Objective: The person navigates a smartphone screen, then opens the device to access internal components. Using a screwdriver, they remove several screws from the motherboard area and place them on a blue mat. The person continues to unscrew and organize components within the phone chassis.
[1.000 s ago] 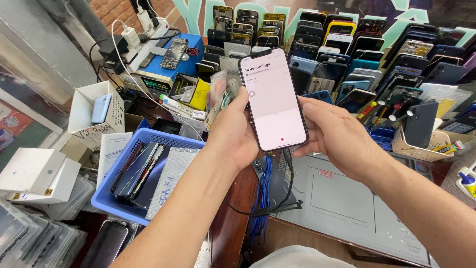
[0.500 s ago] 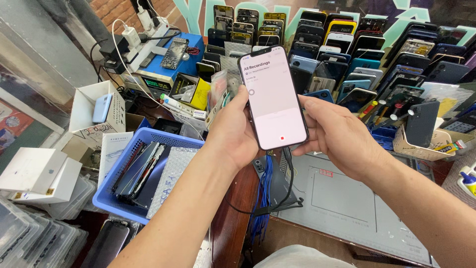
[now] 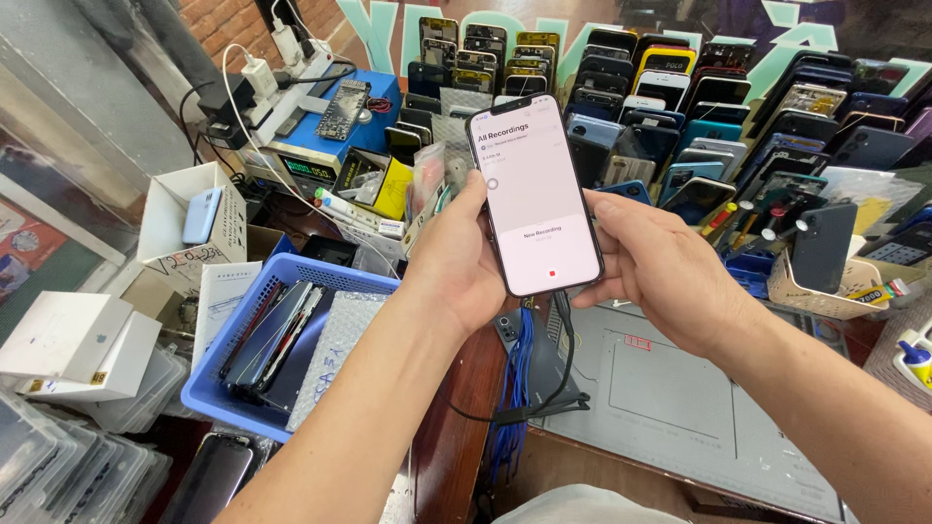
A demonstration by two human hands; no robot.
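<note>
Nearest the camera, a grey work mat (image 3: 680, 408) covers the bench in front of the person, and a dark cable (image 3: 558, 369) hangs from the bottom edge of the smartphone (image 3: 534, 194) down to the mat's near-left corner. To the left stands a blue plastic basket (image 3: 243, 388) holding several dark phones and a bubble-wrap pouch, with white boxes (image 3: 68, 344) beside it. Above the mat, the smartphone is held upright and clear of the bench, between both hands. The left hand (image 3: 461, 257) grips its left edge, fingers closed around the body from behind, thumb along the side. The right hand (image 3: 670, 272) supports the right edge and lower corner; its fingers are curled against the phone, and the thumb rests at the screen's lower right border. The screen is lit and shows a white audio-recorder page with a red control near the bottom — judged from this, the phone is powered, connected and open in a recording function, so a function check appears under way; whether recording is running cannot be told. Nothing shows the phone being set down or sorted yet. Farther back, a tan basket (image 3: 825, 291) holds tools, a blue bench power supply (image 3: 330, 126) sits at left — and rows of upright used phones (image 3: 728, 107) fill the rear.
</note>
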